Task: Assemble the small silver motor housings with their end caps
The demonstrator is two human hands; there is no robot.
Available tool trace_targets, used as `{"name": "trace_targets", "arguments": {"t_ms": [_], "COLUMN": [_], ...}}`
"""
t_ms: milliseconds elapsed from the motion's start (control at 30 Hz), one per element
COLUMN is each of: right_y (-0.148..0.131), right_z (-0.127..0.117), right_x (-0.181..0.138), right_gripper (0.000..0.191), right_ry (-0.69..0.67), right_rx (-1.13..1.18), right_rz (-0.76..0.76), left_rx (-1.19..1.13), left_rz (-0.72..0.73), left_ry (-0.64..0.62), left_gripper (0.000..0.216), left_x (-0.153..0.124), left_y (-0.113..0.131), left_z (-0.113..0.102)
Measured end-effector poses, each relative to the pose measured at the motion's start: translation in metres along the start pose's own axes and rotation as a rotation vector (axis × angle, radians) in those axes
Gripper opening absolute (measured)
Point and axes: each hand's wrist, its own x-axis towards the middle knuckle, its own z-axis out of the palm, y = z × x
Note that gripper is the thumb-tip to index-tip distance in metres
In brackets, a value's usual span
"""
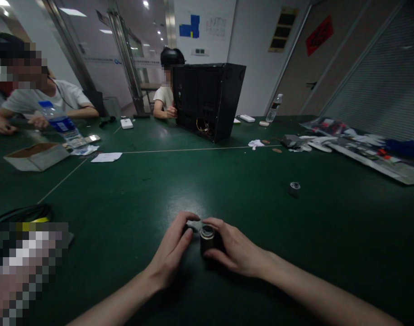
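Observation:
A short dark cylinder (pixel 207 241) with a pale metallic ring around its open-looking top stands upright on the green table (pixel 152 190). My right hand (pixel 232 244) curls around its right side, thumb near its base and fingers behind its top. Just left of it is my left hand (pixel 176 240), fingers bent and thumb close to the fingertips. A small dark shape shows between that thumb and the fingers, too dim to name. Farther off to the right, another small round part (pixel 294 186) with a silvery top lies on the table.
Across the table a person holds a large black case (pixel 203 97). Another person sits at the left, near a blue-capped bottle (pixel 60 122) and an open box (pixel 37 156). Black cable (pixel 23 212) lies at near left. Assorted parts and a tray (pixel 373 156) occupy the right.

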Motion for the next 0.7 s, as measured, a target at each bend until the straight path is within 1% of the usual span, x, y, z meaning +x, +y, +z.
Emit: {"name": "trace_targets", "arguments": {"t_ms": [100,167,267,333,433,500,633,700], "right_y": [-0.0027,-0.0042,-0.0044,-0.0031,-0.0009,-0.0004,-0.0018,-0.0023], "right_z": [-0.0005,0.0002,0.0017,0.0021,0.0014,0.0007,-0.0006,-0.0007], "right_x": [0.0006,0.002,0.0046,0.0056,0.0056,0.005,0.0053,0.006], "right_gripper": [0.05,0.045,0.049,0.056,0.063,0.064,0.07,0.072], "right_ry": [0.003,0.023,0.026,0.01,0.018,0.024,-0.008,-0.017], "right_rx": [0.204,0.418,0.769,0.903,0.948,0.969,1.007,0.999], "right_rz": [0.094,0.138,0.207,0.267,0.335,0.357,0.375,0.365], "left_rx": [0.006,0.016,0.043,0.074,0.1,0.1,0.108,0.111], "left_rz": [0.017,0.035,0.056,0.062,0.085,0.103,0.099,0.096], "left_ry": [-0.009,-0.015,-0.022,-0.033,-0.051,-0.054,-0.067,-0.078], "left_gripper": [0.038,0.036,0.033,0.032,0.035,0.042,0.061,0.065], "left_x": [0.0,0.0,-0.0001,-0.0005,-0.0014,-0.0016,-0.001,-0.0008], "left_y": [0.0002,0.0006,0.001,0.0009,0.0012,0.0023,0.0046,0.0049], "left_z": [0.0006,0.0009,0.0011,0.0009,0.0004,0.0005,0.002,0.0029]}}
